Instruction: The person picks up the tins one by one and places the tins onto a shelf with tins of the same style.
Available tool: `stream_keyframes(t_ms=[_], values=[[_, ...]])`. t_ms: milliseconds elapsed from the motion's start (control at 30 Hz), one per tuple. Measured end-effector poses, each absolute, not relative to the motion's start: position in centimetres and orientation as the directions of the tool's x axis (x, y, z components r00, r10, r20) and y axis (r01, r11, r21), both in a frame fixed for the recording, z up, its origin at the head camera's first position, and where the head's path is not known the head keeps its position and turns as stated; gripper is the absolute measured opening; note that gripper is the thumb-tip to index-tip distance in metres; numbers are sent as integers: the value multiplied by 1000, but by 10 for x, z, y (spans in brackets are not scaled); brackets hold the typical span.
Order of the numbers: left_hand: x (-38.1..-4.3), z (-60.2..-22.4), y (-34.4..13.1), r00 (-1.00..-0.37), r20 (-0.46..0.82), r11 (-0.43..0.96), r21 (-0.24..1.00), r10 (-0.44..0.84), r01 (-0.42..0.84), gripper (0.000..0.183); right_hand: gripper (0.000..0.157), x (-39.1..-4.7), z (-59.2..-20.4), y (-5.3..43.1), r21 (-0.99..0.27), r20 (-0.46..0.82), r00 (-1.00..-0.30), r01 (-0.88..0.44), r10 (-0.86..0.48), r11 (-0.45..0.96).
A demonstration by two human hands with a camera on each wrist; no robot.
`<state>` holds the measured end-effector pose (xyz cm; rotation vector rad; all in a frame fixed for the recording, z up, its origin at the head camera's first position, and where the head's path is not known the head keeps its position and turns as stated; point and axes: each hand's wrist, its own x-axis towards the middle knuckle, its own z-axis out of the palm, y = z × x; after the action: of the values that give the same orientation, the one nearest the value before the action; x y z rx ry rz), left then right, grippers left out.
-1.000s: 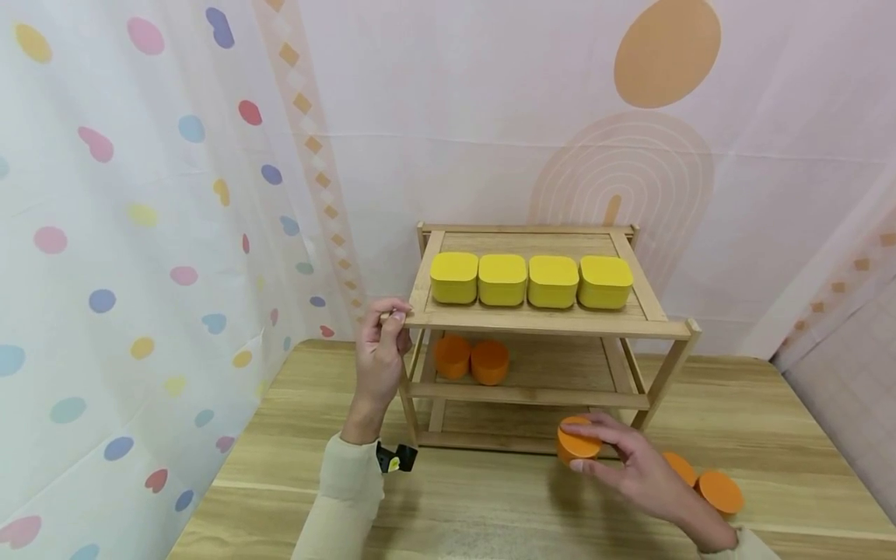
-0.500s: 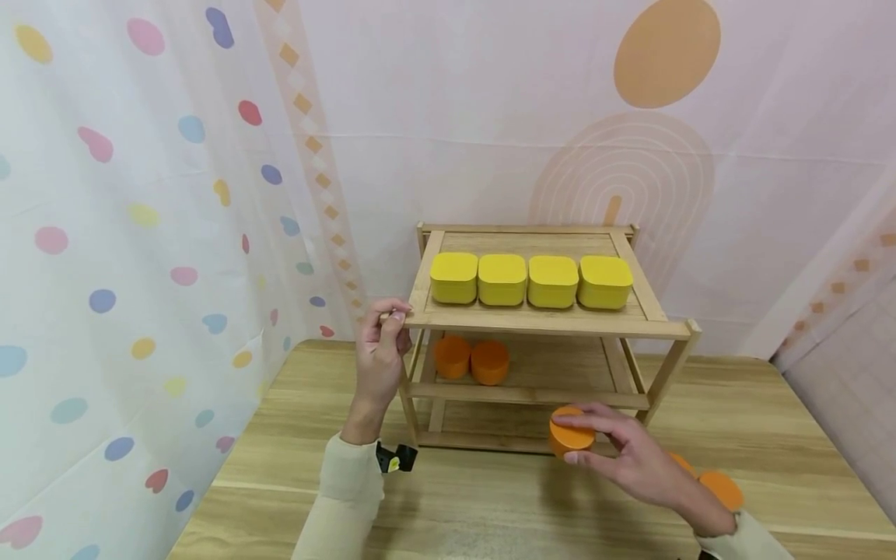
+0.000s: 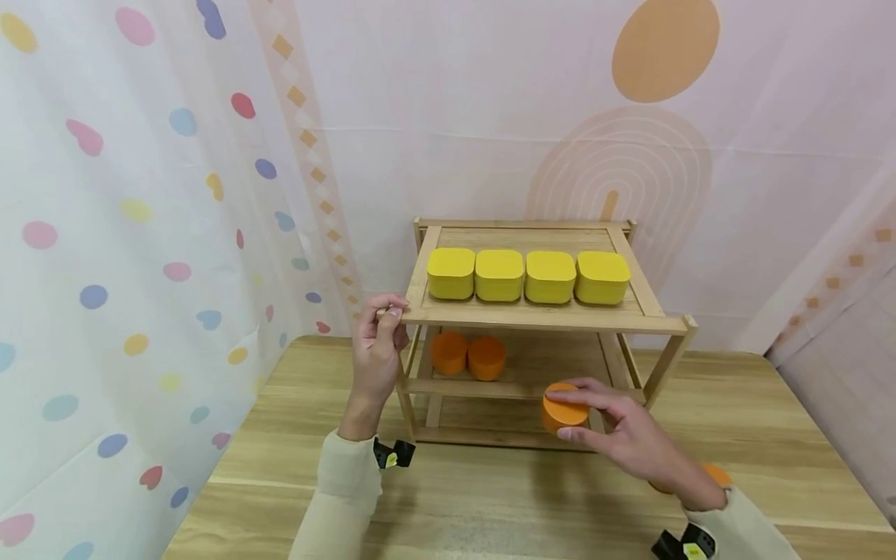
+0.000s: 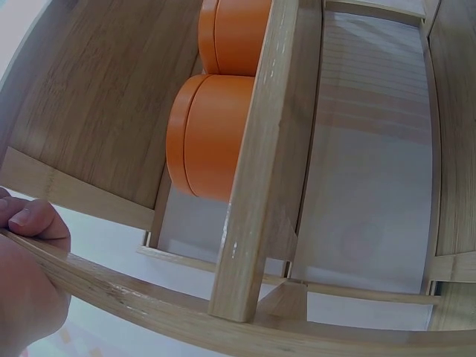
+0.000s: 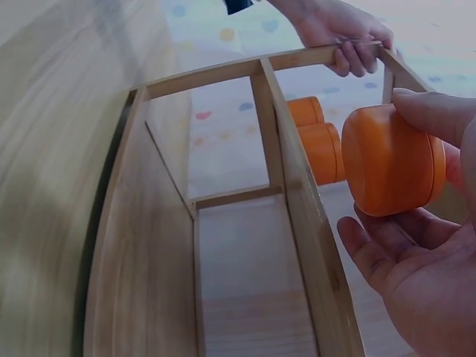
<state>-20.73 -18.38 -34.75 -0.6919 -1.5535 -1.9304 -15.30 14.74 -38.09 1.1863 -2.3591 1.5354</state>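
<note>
An orange container is pinched in the right hand.

Four boxes on the top shelf, two tubs below at left, another tub in front, rightward

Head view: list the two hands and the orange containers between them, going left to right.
Left hand gripping the wooden rack → left orange container on the middle tier → right orange container beside it → held orange container → right hand holding that container.
</note>
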Motion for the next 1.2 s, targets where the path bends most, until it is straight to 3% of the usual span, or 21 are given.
stream_keyframes(t_ms=[200, 500, 867, 1200], values=[[-208, -348, -185, -710, 697, -173, 690, -101, 702, 19, 45, -163, -377, 143, -725, 496, -682, -666, -538, 176], [-208, -349, -186, -707, 700, -152, 692, -99, 706, 21, 42, -176, -374, 132, -754, 439, -723, -619, -533, 219], [-208, -348, -185, -697, 711, -146, 682, -95, 716, 21, 40, -190, -371, 121, -840, 234, -827, -436, -511, 321], [-209, -348, -185, -702, 706, -154, 687, -93, 711, 23, 41, -204, -372, 111, -816, 245, -852, -439, -463, 376]])
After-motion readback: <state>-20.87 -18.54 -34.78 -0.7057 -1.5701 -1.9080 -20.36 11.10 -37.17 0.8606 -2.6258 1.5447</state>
